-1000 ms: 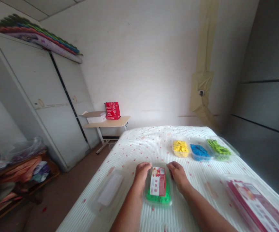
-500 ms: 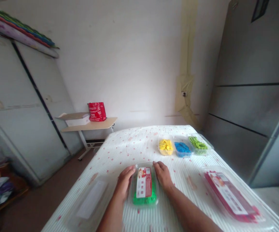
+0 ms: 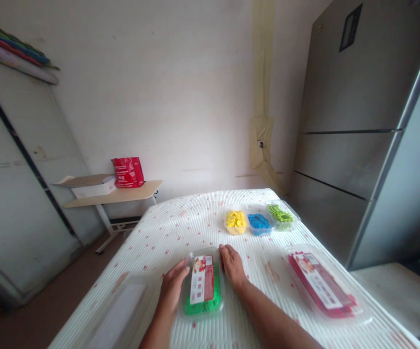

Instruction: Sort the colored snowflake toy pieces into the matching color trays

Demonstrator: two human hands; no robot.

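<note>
A lidded clear plastic box (image 3: pixel 215 287) of green pieces, with a white and red label on its lid, rests on the table in front of me. My left hand (image 3: pixel 174 281) grips its left side, thumb at the upper left edge. Along the right side my right hand (image 3: pixel 232 264) is pressed, fingers together near the far right corner. To the right lies a larger lidded box of pink pieces (image 3: pixel 322 283), also labelled. An empty-looking clear plastic container (image 3: pixel 117 310) is at my left.
Farther back on the patterned tablecloth (image 3: pixel 191 218) stand clear containers of yellow pieces (image 3: pixel 236 219), blue pieces (image 3: pixel 259 223) and light green pieces (image 3: pixel 280 214). A side table (image 3: pixel 144 191) holds a red bag (image 3: pixel 128 172) and a white box (image 3: pixel 93 188). A grey fridge (image 3: pixel 344 97) stands at right.
My view has turned to the right, so the scene sits farther left in the picture. Both hands stay at the sides of the green-filled box, which now looks slightly slanted.
</note>
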